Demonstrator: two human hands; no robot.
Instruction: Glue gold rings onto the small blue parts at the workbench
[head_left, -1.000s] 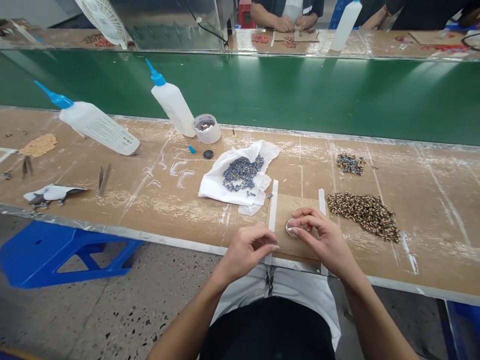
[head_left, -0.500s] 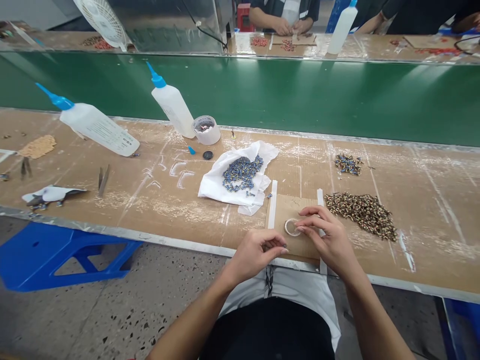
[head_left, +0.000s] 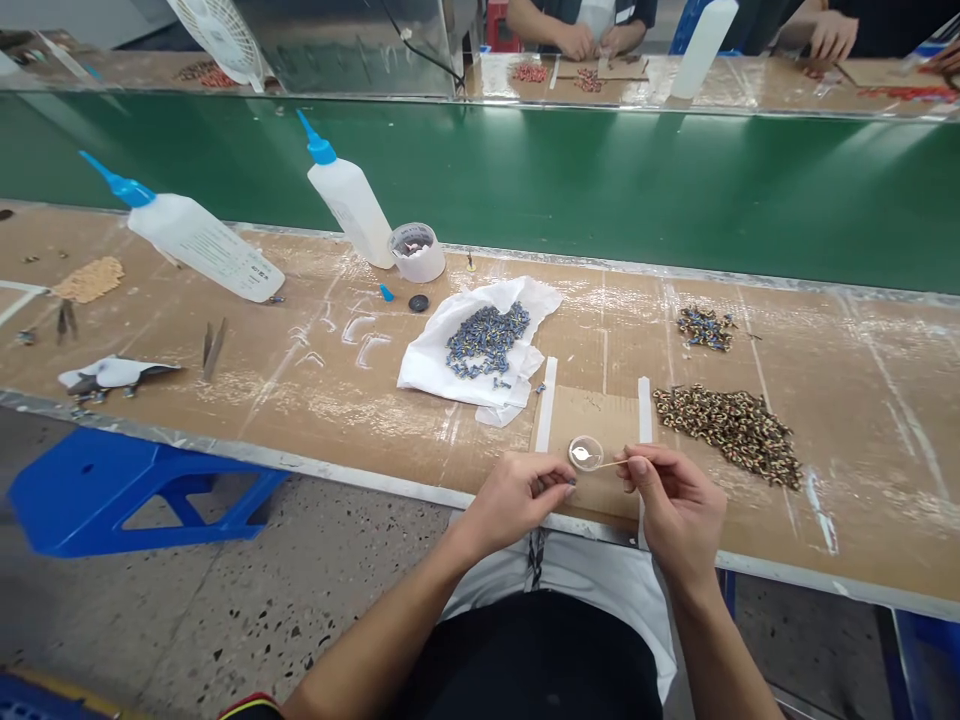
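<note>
My right hand pinches a thin stick whose tip reaches into a small clear round dish holding a white dab. The dish rests on a cardboard pad edged by two white strips at the bench's near edge. My left hand is closed in a pinch just left of the dish; what it holds is too small to make out. A pile of brown-and-white small parts lies to the right, and blue-grey parts sit on a white cloth behind the pad.
Two glue bottles with blue nozzles and a tape roll stand at the back left. Tweezers lie further left. A green conveyor belt runs behind the bench, with other people's hands beyond it. A blue stool stands below.
My right hand has drawn back off the dish and now holds a stick pointing into it. The dish is uncovered. My left hand stays pinched beside it.
</note>
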